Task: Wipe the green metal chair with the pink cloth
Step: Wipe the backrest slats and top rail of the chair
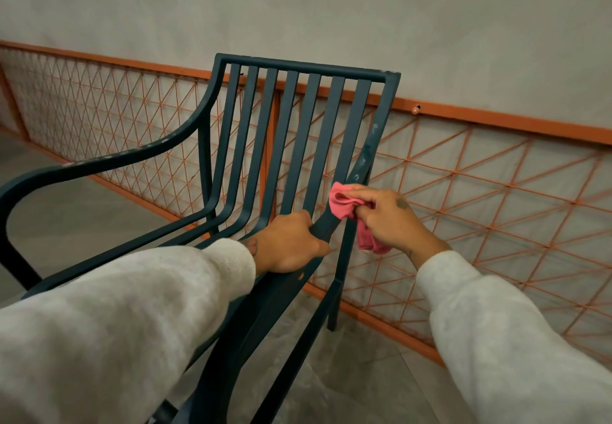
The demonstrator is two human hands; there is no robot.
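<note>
A dark green metal chair [311,119] with a slatted back stands in front of me, facing left. My left hand [291,244] grips the chair's right armrest where it curves up toward the back. My right hand [394,221] holds a bunched pink cloth [344,206] pressed against the same armrest just above my left hand. Part of the cloth hangs down below my right palm. Pale paint chips show on the armrest above the cloth and on the left armrest.
An orange metal lattice railing [496,198] runs behind and to the right of the chair, close to its back leg. A grey wall rises behind the railing. Grey tiled floor [76,211] lies to the left and under the chair.
</note>
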